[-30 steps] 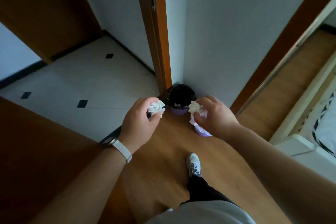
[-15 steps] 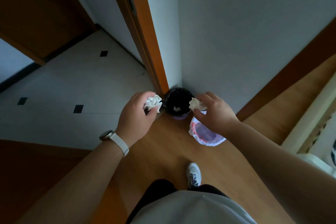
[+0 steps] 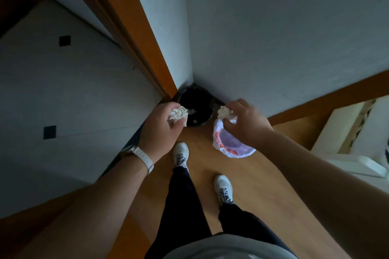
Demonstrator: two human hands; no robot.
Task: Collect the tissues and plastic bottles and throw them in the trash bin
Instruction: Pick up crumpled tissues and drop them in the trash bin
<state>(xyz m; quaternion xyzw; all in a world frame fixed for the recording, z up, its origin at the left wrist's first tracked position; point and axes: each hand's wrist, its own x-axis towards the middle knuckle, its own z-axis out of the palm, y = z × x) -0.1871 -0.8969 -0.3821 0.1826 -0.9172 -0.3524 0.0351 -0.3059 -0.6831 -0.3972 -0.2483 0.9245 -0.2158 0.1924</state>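
**Item 1, left tissue** (image 3: 178, 113): a white crumpled wad. The left grip (image 3: 161, 130) is pinching it between the thumb and curled fingers. The wad is sticking out at the far side of that grip, level with the near-left edge of the bin.

**Item 2, right tissue** (image 3: 226, 112): a white crumpled wad. The right grip (image 3: 247, 125) is holding it at the fingertips, with the fingers curling round it and the palm facing down. The wad is showing at that grip's far-left side, just beside the bin's right edge.

**Item 3, trash bin** (image 3: 200, 99): black and round, standing in the wall corner just beyond and between the two grips. A few white scraps (image 3: 191, 111) are lying inside it.

**Item 4, lined basket** (image 3: 230, 149): a white liner with pink showing at the rim. It is sitting on the floor below the right grip, which is partly covering it.

**Item 5, watch** (image 3: 145, 159): on a white strap, circling the wrist behind the left grip.

**Item 6, shoes**: one pale shoe (image 3: 181, 154) is standing below and between the grips, and another (image 3: 223, 188) is standing nearer the camera.

**Item 7, surroundings**: a wooden floor (image 3: 263, 185) is lying under both grips. A tiled floor (image 3: 63, 94) is lying left of the left grip, and an orange door frame (image 3: 136, 33) is rising beyond it.
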